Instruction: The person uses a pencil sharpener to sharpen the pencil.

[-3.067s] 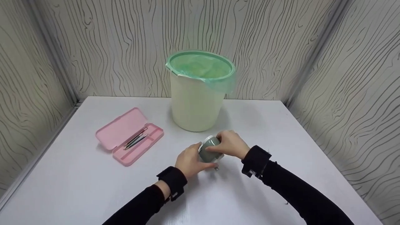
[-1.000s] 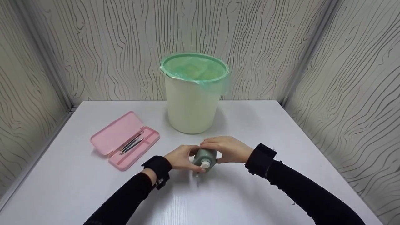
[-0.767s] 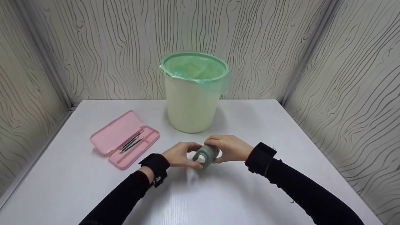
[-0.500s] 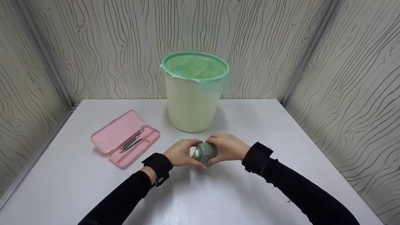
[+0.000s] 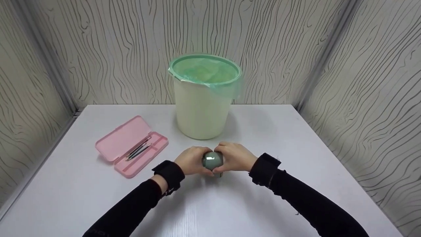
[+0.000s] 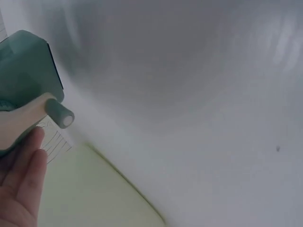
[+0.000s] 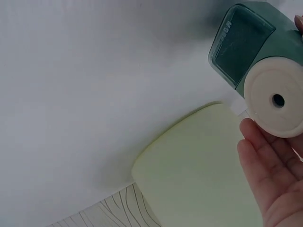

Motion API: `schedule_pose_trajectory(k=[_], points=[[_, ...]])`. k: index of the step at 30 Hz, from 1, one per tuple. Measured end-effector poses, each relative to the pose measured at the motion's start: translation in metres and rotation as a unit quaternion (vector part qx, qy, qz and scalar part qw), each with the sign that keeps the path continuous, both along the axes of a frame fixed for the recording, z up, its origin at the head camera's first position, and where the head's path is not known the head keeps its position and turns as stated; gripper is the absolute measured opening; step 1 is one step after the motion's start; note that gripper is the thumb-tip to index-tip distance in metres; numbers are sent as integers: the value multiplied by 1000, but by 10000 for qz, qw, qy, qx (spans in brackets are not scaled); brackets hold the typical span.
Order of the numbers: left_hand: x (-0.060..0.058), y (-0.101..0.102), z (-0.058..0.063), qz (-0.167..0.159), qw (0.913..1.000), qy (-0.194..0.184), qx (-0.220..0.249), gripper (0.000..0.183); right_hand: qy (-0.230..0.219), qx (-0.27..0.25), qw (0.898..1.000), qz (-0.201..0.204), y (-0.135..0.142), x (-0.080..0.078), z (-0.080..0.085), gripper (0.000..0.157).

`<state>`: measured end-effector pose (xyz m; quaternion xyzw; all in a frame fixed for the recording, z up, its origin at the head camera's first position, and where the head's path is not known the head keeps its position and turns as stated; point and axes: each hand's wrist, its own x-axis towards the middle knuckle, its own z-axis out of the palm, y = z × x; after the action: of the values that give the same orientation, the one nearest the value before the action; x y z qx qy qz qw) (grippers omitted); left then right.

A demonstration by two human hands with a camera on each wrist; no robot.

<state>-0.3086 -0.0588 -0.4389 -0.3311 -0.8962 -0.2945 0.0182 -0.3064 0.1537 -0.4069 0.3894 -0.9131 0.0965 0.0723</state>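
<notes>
Held between both hands in the head view is a dark green hand-crank pencil sharpener, its rounded top toward the camera. My left hand grips one side of it and my right hand the other; the thumbs come close together at the front. A beige crank arm with a green knob shows on the left-hand side in the left wrist view. In the right wrist view, a cream round disc with a dark center hole faces out, beside a see-through shavings drawer.
A pink pencil case lies open to the left, with several pencils in it. Behind the hands stands a pale bin lined with a green bag. Wood-patterned walls enclose the white table at back and sides.
The sharpener has been turned in the hands: its white part faced the camera, then left, and now the rounded green top shows. Both hands have closed in around it; the pencil case stays put.
</notes>
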Motion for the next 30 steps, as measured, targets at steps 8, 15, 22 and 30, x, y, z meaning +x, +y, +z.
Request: schedule_pose_trajectory(k=[8,15,22,30], points=[[1,2,-2,117,9999,7,12,55,-294,-458,9985,-14,2,-1,-10,49],[1,2,-5,254,9996,12,-101,57,-617,-819,9947,-63,7,-1,-19,55],[2,1,-7,385,9992,-9,-115,58,-1299,-1389,9817,-112,17,-3,-30,70],[1,4,-6,485,9984,-159,-237,58,-2374,-1692,9556,-427,27,-8,-63,70]])
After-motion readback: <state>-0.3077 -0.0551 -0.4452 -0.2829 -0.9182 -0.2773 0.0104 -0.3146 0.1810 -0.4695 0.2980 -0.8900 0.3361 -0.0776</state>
